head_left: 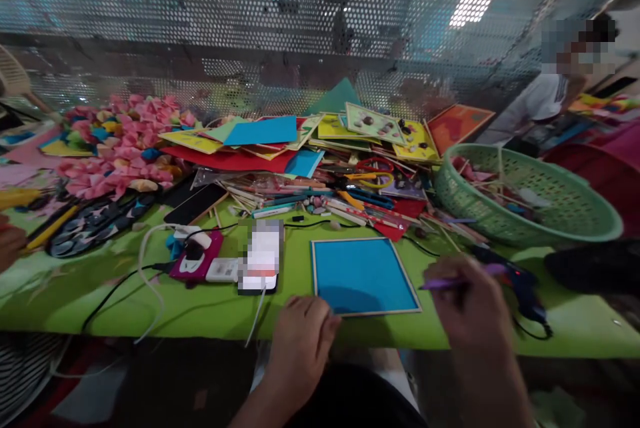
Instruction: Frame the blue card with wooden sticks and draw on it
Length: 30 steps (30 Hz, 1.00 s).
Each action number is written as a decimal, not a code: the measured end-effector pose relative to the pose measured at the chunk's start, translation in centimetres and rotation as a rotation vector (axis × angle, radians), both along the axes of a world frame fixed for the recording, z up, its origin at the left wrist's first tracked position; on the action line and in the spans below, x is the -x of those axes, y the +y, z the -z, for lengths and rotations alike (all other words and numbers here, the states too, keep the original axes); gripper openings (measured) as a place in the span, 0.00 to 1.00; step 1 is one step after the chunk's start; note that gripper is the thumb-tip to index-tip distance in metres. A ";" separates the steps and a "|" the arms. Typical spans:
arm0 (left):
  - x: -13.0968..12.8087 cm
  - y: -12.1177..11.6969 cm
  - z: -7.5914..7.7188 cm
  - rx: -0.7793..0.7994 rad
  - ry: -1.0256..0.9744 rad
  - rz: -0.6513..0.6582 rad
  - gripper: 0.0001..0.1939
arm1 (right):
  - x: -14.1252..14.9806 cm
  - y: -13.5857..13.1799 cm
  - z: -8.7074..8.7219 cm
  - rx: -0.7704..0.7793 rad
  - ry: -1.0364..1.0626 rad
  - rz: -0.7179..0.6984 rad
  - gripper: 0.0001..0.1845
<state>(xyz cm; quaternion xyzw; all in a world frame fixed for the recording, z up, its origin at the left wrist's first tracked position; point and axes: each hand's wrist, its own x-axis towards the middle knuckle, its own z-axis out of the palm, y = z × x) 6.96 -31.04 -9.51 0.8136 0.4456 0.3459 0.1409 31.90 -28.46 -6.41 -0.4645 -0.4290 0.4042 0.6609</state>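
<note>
A blue rectangular board (365,275) edged with thin pale wooden strips lies flat on the green tabletop in front of me. My left hand (305,335) is at its near left corner with the fingers curled together, covering that corner. Whether anything is inside those fingers is hidden. On the other side of the board, my right hand (470,301) is raised and closed around a purple pen (443,283), its tip pointing left toward the board's right edge. A dark glue gun (525,291) with a cord lies beyond that hand.
Behind the board are scissors (370,178), pens, sticks and stacked coloured boards (260,131). A green basket (530,215) stands right. Left are a phone (263,255), a magenta power socket (197,261), cables and pink paper flowers (125,141). Another person's hand (10,241) shows at far left.
</note>
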 end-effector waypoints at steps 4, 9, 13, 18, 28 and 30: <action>1.2 0.3 0.2 0.011 0.016 0.027 0.18 | -3.3 0.1 -0.5 -0.040 0.087 0.128 0.16; 1.1 1.1 1.0 0.036 0.069 0.139 0.11 | -3.2 -0.5 0.4 0.061 0.067 0.021 0.12; 0.9 0.9 2.0 0.109 0.158 0.166 0.09 | -2.9 0.1 0.6 0.133 0.082 0.006 0.13; -0.1 0.6 2.3 0.083 0.165 0.154 0.09 | -2.5 1.3 0.8 0.151 0.060 -0.044 0.13; -0.5 0.6 3.0 0.027 0.156 0.146 0.12 | 2.5 3.0 1.9 0.239 -0.004 -0.253 0.08; -0.4 0.6 3.1 0.024 0.163 0.150 0.12 | 3.3 3.5 2.4 0.271 -0.019 -0.285 0.08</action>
